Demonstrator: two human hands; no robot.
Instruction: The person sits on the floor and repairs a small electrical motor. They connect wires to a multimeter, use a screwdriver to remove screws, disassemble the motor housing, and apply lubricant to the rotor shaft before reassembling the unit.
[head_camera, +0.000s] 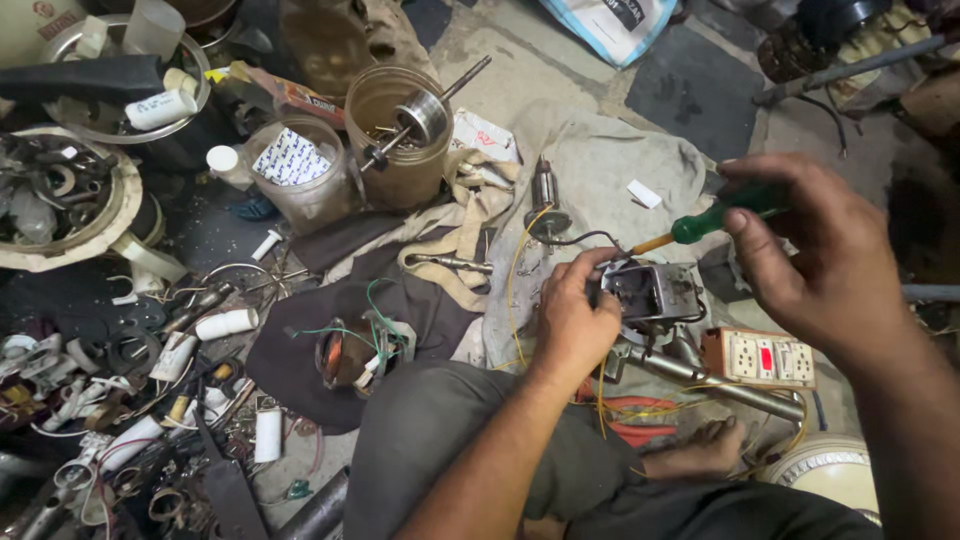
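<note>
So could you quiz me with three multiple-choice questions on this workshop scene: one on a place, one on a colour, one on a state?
1. Where is the socket board?
A. right of the metal part
B. inside a jar
C. on a shelf

2. What colour is the screwdriver handle?
A. red
B. green
C. blue

3. What is the left hand doing?
A. resting open on the floor
B. gripping the metal part
C. holding a jar

Answers: 1 A, it lies on the floor beside the part. 2 B, green shows beside the right hand. 3 B, its fingers wrap the part's edge.
</note>
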